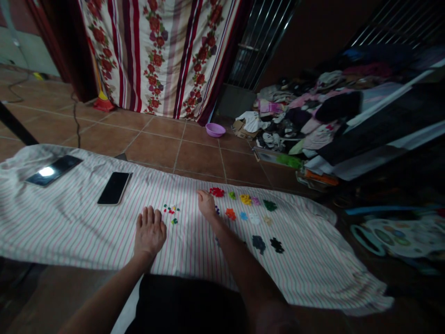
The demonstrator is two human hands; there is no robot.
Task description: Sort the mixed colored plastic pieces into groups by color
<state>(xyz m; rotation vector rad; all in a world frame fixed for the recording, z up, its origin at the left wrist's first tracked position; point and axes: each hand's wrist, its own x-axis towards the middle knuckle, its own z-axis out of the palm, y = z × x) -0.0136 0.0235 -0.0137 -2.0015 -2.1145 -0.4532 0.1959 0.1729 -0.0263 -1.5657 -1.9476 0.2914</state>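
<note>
My left hand point(149, 230) lies flat, palm down and fingers together, on a striped cloth point(69, 222). Just beyond its fingertips sits a small scatter of mixed coloured pieces point(171, 210). My right hand point(206, 203) rests further out with its fingers curled, beside a red pile point(217, 191). To its right lie sorted little piles: yellow point(245, 199), orange point(230, 214), green point(270, 205), white point(254, 218), and two dark ones point(259, 243). What the right fingers pinch, if anything, is too small to see.
A black phone point(113, 188) and a tablet with a glare spot point(54, 170) lie on the cloth at the left. Beyond are a tiled floor, a purple bowl point(215, 130), a flowered curtain, and a heap of clothes point(313, 120) at the right.
</note>
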